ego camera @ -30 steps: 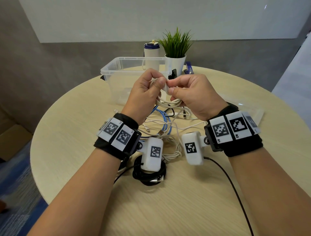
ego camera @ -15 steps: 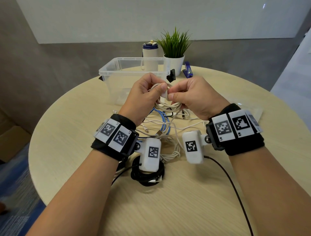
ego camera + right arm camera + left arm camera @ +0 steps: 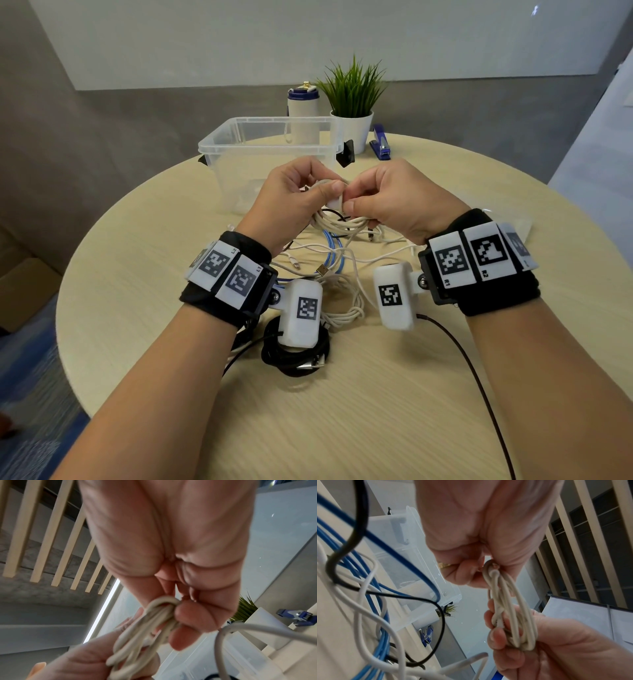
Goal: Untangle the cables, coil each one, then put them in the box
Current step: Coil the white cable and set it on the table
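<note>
Both hands hold a coiled white cable above the table, just in front of the clear plastic box. My left hand pinches the top of the coil between thumb and fingers. My right hand grips the same bundle from the other side, fingers curled round its strands. Under the hands lies a tangle of a blue cable, loose white cables and a thin black cable. A coiled black cable lies near my left wrist.
A white bottle with a blue cap, a potted plant and a blue stapler stand behind the box. The box's transparent lid lies at the right. The round table's edge curves close on the left.
Both hands have sunk a little toward the table with the white coil, and the fingers have shifted on its top. The cables on the table have not moved.
</note>
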Motion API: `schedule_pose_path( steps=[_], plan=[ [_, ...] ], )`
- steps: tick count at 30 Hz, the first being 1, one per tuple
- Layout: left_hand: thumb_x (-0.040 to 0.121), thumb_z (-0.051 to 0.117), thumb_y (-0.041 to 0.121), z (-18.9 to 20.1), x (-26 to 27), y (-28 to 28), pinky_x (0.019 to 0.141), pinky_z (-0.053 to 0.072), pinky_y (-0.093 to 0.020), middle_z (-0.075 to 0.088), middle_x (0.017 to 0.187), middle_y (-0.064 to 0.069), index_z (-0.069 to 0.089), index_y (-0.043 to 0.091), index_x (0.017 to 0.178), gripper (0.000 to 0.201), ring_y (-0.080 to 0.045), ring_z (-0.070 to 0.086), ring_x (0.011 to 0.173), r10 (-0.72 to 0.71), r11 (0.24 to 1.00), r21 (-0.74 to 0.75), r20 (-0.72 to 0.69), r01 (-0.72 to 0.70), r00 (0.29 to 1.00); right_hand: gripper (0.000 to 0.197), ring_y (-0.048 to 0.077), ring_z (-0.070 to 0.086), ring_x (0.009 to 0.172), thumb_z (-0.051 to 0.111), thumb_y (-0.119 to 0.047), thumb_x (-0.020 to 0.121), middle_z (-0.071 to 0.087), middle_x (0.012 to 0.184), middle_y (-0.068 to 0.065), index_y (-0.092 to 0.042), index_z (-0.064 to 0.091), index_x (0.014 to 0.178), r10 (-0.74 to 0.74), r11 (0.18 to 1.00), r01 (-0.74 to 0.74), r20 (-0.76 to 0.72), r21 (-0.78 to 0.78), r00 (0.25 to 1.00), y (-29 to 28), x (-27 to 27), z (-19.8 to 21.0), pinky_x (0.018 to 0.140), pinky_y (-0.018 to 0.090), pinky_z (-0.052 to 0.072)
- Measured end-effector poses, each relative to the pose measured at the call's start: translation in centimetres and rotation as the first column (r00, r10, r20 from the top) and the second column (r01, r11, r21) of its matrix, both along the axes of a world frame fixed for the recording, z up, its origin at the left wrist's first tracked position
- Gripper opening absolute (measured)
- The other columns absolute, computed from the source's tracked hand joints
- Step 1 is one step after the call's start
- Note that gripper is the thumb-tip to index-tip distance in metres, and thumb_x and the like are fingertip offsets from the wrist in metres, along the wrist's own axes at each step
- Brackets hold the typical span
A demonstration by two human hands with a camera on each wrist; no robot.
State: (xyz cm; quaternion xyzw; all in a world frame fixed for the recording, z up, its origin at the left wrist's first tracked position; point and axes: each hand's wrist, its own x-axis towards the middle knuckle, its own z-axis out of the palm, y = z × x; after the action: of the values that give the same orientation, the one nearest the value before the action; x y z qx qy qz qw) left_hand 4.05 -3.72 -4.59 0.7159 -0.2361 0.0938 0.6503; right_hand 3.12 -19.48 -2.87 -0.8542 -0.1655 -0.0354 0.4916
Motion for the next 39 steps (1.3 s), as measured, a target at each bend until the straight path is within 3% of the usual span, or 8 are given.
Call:
schedule_pose_path(
  steps=[3, 7, 12, 17, 22, 28, 33, 39],
  plan=[
    [0.082, 0.067, 0.014, 0.0, 0.0, 0.1, 0.065, 0.045, -0.032, 0.059, 0.085, -0.035, 0.068, 0.027, 0.075, 0.015, -0.027, 0.048, 0.071, 0.018, 0.999, 0.039, -0.007, -0.018, 1.000, 0.019, 0.012, 0.054, 0.062, 0.070, -0.003, 0.080, 0.064, 0.069, 0.003, -0.020, 0.069, 0.071, -0.060, 0.998, 0.060, 0.026, -0.015, 0.998, 0.2, 0.4, -0.3, 0.062, 0.027, 0.045],
    [0.089, 0.054, -0.005, -0.2, 0.1, 0.5, 0.051, 0.044, -0.020, 0.059, 0.080, -0.003, 0.066, 0.022, 0.086, 0.030, -0.012, 0.051, 0.055, 0.012, 0.992, 0.123, -0.063, -0.004, 0.998, 0.017, 0.009, 0.056, 0.065, 0.075, -0.010, 0.079, 0.062, 0.067, -0.004, -0.023, 0.068, 0.070, -0.154, 0.988, 0.155, 0.055, -0.005, 0.987, -0.3, 0.7, -0.3, 0.067, 0.025, 0.045],
    [0.083, 0.058, -0.012, -0.2, 0.4, 0.5, 0.044, 0.041, -0.014, 0.058, 0.075, -0.004, 0.056, 0.015, 0.090, 0.027, -0.007, 0.054, 0.046, 0.093, 0.994, 0.060, -0.106, -0.087, 0.990, 0.018, 0.008, 0.056, 0.066, 0.075, -0.010, 0.078, 0.062, 0.067, -0.005, -0.024, 0.067, 0.069, -0.138, 0.990, 0.141, 0.066, -0.033, 0.988, 0.0, 0.3, -0.3, 0.069, 0.026, 0.047],
    [0.078, 0.066, -0.009, -0.3, 0.6, 0.5, 0.048, 0.045, -0.017, 0.064, 0.086, -0.007, 0.063, 0.015, 0.089, 0.026, -0.006, 0.056, 0.049, 0.134, 0.989, 0.068, -0.090, -0.128, 0.987, 0.018, 0.013, 0.059, 0.068, 0.077, -0.010, 0.075, 0.062, 0.068, -0.001, -0.021, 0.065, 0.069, -0.200, 0.980, 0.201, 0.073, -0.008, 0.977, 0.1, 0.6, -0.5, 0.071, 0.032, 0.051],
    [0.084, 0.066, -0.001, -0.2, 0.5, 0.4, 0.048, 0.043, -0.013, 0.061, 0.077, -0.009, 0.063, 0.006, 0.104, 0.021, -0.004, 0.056, 0.050, 0.082, 0.995, -0.050, -0.103, -0.088, 0.991, 0.028, 0.023, 0.069, 0.069, 0.075, -0.009, 0.076, 0.067, 0.068, 0.005, -0.025, 0.052, 0.081, -0.310, 0.943, 0.291, 0.109, 0.160, 0.945, -0.1, 1.2, -0.8, 0.070, 0.040, 0.056],
    [0.095, 0.051, 0.005, -0.2, 0.4, 0.0, 0.047, 0.042, -0.014, 0.057, 0.073, -0.002, 0.056, 0.015, 0.120, 0.027, -0.004, 0.049, 0.050, 0.064, 0.998, -0.007, -0.044, -0.065, 0.997, 0.016, 0.020, 0.067, 0.069, 0.072, -0.005, 0.079, 0.071, 0.077, 0.008, -0.019, 0.065, 0.084, -0.255, 0.919, 0.205, 0.113, 0.337, 0.960, 0.8, 0.8, -0.7, 0.075, 0.040, 0.058],
    [0.094, 0.054, 0.005, -0.6, 0.7, 0.2, 0.051, 0.039, -0.016, 0.057, 0.063, 0.011, 0.062, 0.015, 0.109, 0.020, -0.006, 0.042, 0.055, 0.098, 0.992, 0.079, -0.005, -0.098, 0.995, 0.031, 0.016, 0.068, 0.074, 0.076, -0.004, 0.074, 0.071, 0.083, 0.005, -0.013, 0.068, 0.103, -0.181, 0.975, 0.165, 0.100, 0.149, 0.978, 0.9, 0.8, -1.1, 0.073, 0.030, 0.056],
    [0.097, 0.049, 0.009, -0.4, 0.4, -0.1, 0.055, 0.044, -0.022, 0.059, 0.071, -0.001, 0.050, 0.016, 0.104, 0.010, -0.008, 0.052, 0.057, 0.021, 1.000, 0.002, -0.190, -0.021, 0.982, 0.016, 0.014, 0.063, 0.070, 0.065, -0.012, 0.086, 0.067, 0.075, 0.000, -0.013, 0.072, 0.101, -0.231, 0.973, 0.230, 0.161, 0.028, 0.960, 1.1, 0.8, -1.1, 0.068, 0.029, 0.052]
  ],
)
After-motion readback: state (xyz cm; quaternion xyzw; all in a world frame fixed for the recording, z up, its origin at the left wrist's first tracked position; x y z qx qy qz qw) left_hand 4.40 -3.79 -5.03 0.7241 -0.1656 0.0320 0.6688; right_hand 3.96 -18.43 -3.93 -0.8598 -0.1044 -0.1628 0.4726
